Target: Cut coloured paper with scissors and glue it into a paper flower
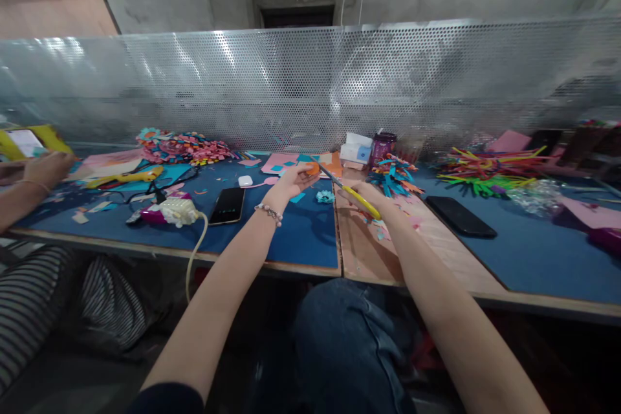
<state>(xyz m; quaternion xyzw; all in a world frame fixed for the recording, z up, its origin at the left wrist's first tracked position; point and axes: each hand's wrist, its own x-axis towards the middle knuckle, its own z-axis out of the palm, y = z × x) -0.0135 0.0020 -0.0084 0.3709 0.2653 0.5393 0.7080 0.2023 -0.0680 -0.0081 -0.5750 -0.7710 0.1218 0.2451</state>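
Head view: the left hand (292, 182) grips orange paper (313, 169); the right hand (363, 197) grasps yellow-handled scissors (356, 199). Both are above the counter (301, 239).

Bare blue table (310, 247) lies open between the front edge and the teal paper flower (325, 196). A black phone (228, 206) blocks the left side, another phone (460, 216) the right; a perforated metal screen (272, 90) closes off the back.

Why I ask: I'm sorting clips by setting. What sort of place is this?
Probably a shared craft workspace: scissors in the right hand, a heap of colourful scraps, and another person's hand by the table.
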